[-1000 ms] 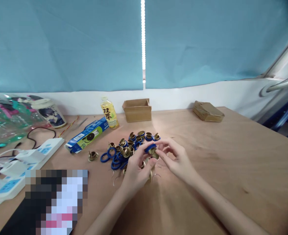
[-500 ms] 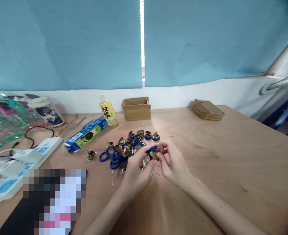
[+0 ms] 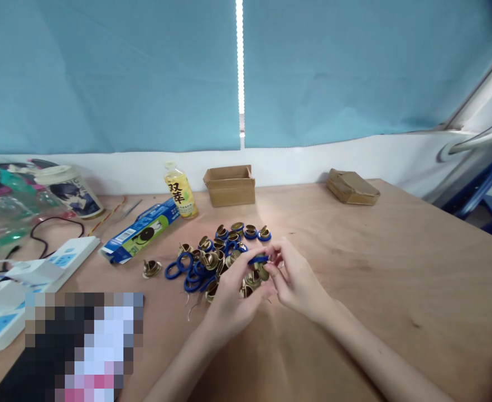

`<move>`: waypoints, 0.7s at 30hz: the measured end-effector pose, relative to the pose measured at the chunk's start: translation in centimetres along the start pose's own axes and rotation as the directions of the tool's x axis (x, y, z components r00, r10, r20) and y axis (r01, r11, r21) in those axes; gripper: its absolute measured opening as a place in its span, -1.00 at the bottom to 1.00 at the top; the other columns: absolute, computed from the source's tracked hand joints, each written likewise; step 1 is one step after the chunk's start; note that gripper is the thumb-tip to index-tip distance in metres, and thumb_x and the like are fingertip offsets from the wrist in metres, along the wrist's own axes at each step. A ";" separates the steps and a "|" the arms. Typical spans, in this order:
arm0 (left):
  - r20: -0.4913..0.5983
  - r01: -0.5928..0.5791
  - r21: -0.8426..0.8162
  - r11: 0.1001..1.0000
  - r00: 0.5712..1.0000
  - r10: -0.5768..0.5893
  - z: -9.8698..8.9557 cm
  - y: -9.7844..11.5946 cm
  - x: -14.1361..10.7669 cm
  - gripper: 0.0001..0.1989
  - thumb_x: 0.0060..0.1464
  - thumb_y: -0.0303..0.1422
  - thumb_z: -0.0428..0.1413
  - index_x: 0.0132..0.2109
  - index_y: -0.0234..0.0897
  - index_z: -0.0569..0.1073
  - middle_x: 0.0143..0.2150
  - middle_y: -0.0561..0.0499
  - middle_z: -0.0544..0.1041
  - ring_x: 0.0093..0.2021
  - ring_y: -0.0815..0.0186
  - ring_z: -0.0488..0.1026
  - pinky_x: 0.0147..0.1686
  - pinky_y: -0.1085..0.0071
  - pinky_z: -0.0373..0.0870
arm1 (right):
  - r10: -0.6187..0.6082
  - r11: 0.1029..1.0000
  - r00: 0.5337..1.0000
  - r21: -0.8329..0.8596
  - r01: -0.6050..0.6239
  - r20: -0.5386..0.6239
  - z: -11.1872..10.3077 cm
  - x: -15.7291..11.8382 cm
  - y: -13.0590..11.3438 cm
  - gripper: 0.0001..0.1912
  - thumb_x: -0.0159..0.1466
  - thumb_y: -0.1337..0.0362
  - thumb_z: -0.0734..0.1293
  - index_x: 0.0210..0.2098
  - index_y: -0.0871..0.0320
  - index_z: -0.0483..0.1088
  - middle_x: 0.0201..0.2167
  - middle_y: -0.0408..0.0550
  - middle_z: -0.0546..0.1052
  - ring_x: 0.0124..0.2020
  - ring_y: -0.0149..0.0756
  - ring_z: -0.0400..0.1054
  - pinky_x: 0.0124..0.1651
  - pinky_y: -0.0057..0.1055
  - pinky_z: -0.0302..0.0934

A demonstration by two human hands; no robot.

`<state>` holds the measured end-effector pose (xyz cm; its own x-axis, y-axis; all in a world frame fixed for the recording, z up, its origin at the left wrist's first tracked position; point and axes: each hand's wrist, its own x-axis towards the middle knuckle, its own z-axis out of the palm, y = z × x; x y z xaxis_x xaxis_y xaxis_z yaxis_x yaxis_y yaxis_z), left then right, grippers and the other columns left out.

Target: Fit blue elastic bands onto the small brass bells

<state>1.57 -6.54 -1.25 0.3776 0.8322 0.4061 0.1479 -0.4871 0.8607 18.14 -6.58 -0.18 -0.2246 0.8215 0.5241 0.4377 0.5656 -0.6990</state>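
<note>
Between both hands is a brass-coloured fitting (image 3: 263, 272) with a blue ring (image 3: 257, 259) round its upper part. My left hand (image 3: 232, 293) is closed about its left side, the index finger at the ring and the thumb stretched below. My right hand (image 3: 299, 276) pinches its right edge with thumb and fingertips, which partly hide it. Just behind and left of my hands lies a pile of similar brass fittings (image 3: 208, 259), several wearing blue rings. Loose blue rings (image 3: 184, 261) lie at its left side, and a lone fitting (image 3: 151, 269) sits farther left.
An open cardboard box (image 3: 231, 192) and a drink bottle (image 3: 182, 192) stand at the back. A blue-green carton (image 3: 141, 231) lies left of the pile. A power strip (image 3: 72, 257) and a cup (image 3: 72, 192) are far left; a flattened brown package (image 3: 352, 188) is back right.
My left thumb has moved right and down, away from the fitting. The blue ring sits slightly lower and flatter in view. The whole scene has shifted a little to the left.
</note>
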 end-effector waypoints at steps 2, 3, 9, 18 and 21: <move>-0.028 0.002 0.045 0.999 1.000 -0.001 0.1 0.0 0.0 -0.48 0.11 -0.48 0.15 0.20 -0.13 0.28 0.17 -0.09 0.44 0.11 0.16 0.46 0.09 0.25 0.41 | 0.004 1.000 0.999 -0.010 -0.004 0.034 -0.3 0.0 0.0 -0.80 0.25 0.49 0.19 -0.17 0.12 0.21 -0.28 -0.07 0.35 -0.32 -0.31 0.27 -0.24 -0.32 0.22; -0.043 0.003 0.063 0.998 0.999 -0.001 0.2 0.0 0.0 -0.49 0.11 -0.49 0.14 0.19 -0.14 0.28 0.16 -0.09 0.45 0.09 0.17 0.47 0.08 0.25 0.42 | 0.002 1.000 0.999 -0.011 -0.002 0.045 -0.4 0.0 0.0 -0.81 0.26 0.49 0.19 -0.18 0.12 0.20 -0.28 -0.07 0.35 -0.32 -0.31 0.27 -0.24 -0.33 0.21; -0.036 0.009 0.098 0.995 0.999 -0.005 0.1 -0.1 -0.1 -0.53 0.13 -0.50 0.09 0.18 -0.16 0.25 0.09 -0.10 0.48 0.00 0.22 0.51 0.00 0.31 0.45 | 0.018 1.000 0.996 0.022 -0.020 0.083 -0.4 0.1 -0.3 -0.87 0.29 0.46 0.15 -0.23 0.11 0.15 -0.35 -0.12 0.29 -0.37 -0.33 0.20 -0.30 -0.36 0.16; -0.003 0.069 0.053 0.996 0.998 -0.069 -0.2 0.1 0.4 -0.59 0.14 -0.49 0.06 0.14 -0.21 0.29 0.13 -0.13 0.46 0.02 0.19 0.51 -0.03 0.36 0.46 | 0.029 1.000 0.994 -0.003 -0.029 0.103 0.5 0.0 0.8 -0.88 0.29 0.46 0.14 -0.24 0.11 0.14 -0.35 -0.10 0.31 -0.36 -0.32 0.19 -0.31 -0.36 0.15; -0.003 0.088 0.026 0.996 0.996 -0.088 -0.1 -0.3 0.5 -0.60 0.14 -0.51 0.05 0.13 -0.21 0.30 0.12 -0.11 0.48 0.02 0.20 0.51 0.00 0.34 0.46 | 0.042 0.999 0.993 -0.003 -0.042 0.110 0.8 -0.2 1.2 -0.87 0.29 0.47 0.12 -0.24 0.12 0.14 -0.34 -0.10 0.32 -0.36 -0.33 0.20 -0.30 -0.37 0.15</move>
<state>1.59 -6.00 -1.26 0.3604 0.8727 0.3294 0.2044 -0.4184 0.8850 17.99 -6.01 -1.48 -0.3010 0.8473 0.4375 0.4492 0.5307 -0.7187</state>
